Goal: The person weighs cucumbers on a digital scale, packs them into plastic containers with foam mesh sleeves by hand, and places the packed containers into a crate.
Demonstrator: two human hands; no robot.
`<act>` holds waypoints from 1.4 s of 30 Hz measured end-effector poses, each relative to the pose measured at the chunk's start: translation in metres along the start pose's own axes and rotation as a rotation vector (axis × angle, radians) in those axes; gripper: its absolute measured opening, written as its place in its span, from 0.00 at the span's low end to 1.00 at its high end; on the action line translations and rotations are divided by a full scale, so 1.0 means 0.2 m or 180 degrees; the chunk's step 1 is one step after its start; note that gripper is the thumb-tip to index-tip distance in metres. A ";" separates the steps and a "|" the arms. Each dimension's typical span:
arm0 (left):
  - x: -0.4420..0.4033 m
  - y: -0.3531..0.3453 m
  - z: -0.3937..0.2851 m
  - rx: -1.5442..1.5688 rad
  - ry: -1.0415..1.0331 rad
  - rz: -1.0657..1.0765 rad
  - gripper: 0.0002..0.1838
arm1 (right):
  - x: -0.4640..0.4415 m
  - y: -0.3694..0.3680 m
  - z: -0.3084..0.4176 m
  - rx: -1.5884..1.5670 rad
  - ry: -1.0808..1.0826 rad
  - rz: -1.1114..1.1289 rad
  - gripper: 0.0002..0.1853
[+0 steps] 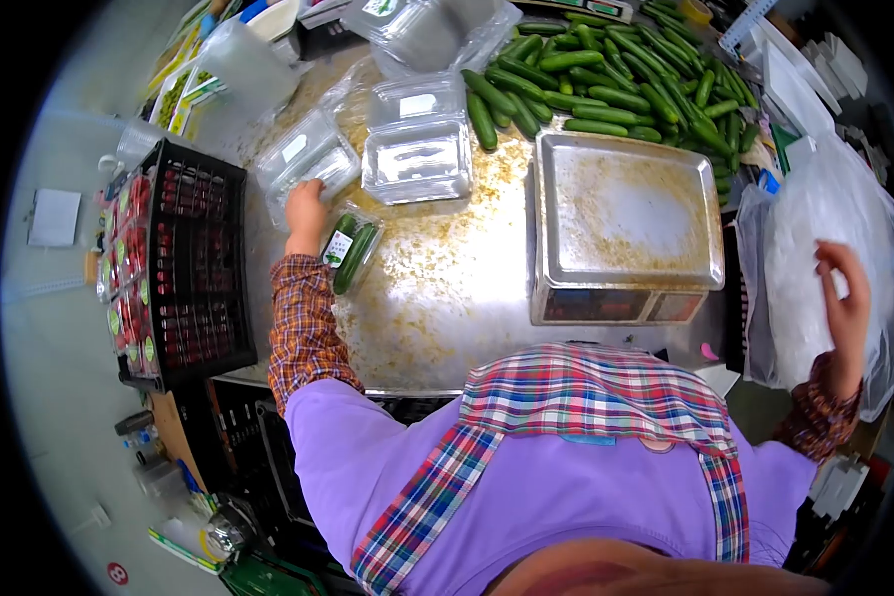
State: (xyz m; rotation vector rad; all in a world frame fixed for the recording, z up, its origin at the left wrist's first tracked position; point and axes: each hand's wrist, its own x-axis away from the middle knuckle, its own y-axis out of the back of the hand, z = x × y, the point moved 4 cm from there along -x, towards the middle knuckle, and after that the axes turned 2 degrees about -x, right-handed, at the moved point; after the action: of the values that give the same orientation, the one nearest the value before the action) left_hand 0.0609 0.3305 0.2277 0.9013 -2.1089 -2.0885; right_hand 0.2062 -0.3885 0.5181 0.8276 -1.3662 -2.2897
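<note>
My left hand [306, 214] reaches to the near edge of a clear plastic clamshell container [326, 164], its fingers bent over that edge. The container lies tilted at the left of the metal table and has a white label on its lid. Just below my left hand is a clear pack of cucumbers [354, 250] with a printed label. Another open clamshell container [415, 164] sits to the right of the first. My right hand [844, 293] is raised at the far right, fingers apart and holding nothing, in front of a large bag of clear plastic [819, 228].
A heap of cucumbers [616, 79] covers the back right of the table. An upturned metal tray [631, 209] rests on a box-like stand. Stacked clear containers [412, 30] stand at the back. A black crate [199, 268] of packed red produce is at the left edge.
</note>
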 end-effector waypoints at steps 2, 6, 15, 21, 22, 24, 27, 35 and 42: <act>0.00 0.01 0.03 -0.0048 0.0086 -0.0090 0.11 | -0.01 0.13 -0.22 0.0287 0.0072 -0.0302 0.11; -0.07 0.07 0.05 -0.0156 0.0140 -0.0604 0.11 | 0.05 0.52 -0.95 0.1264 -0.0728 -0.0651 0.14; 0.21 0.74 -0.69 0.0145 -0.0865 -0.1229 0.06 | 0.14 0.39 -1.62 0.1248 -0.1621 0.0316 0.16; 0.88 0.48 -1.16 0.1299 -0.1103 0.0668 0.04 | 0.14 0.13 -1.32 0.0901 -0.2377 0.1066 0.18; 0.95 0.42 -1.21 0.1516 -0.0959 0.1019 0.04 | 0.13 0.11 -1.33 0.0846 -0.2380 0.1054 0.19; 1.05 0.29 -1.25 0.1263 -0.0860 0.1634 0.05 | 0.12 0.14 -1.38 0.1185 -0.1971 0.0653 0.18; 1.06 0.23 -1.28 0.1026 -0.0903 0.1372 0.07 | 0.02 0.27 -1.38 0.1797 -0.0964 -0.0612 0.14; 0.96 0.09 -1.26 0.0870 -0.0473 0.1227 0.12 | -0.23 0.44 -0.58 0.1341 -0.0444 -0.1232 0.08; 1.00 0.09 -1.23 0.1002 0.0157 0.1273 0.16 | -0.22 0.55 -0.75 0.0983 -0.1669 0.0054 0.16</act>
State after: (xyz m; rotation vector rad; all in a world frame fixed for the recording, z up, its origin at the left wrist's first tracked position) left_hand -0.0099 0.0225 0.1951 0.4845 -2.3894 -1.5585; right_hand 0.3359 -0.5176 0.5745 0.2898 -1.9739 -2.4165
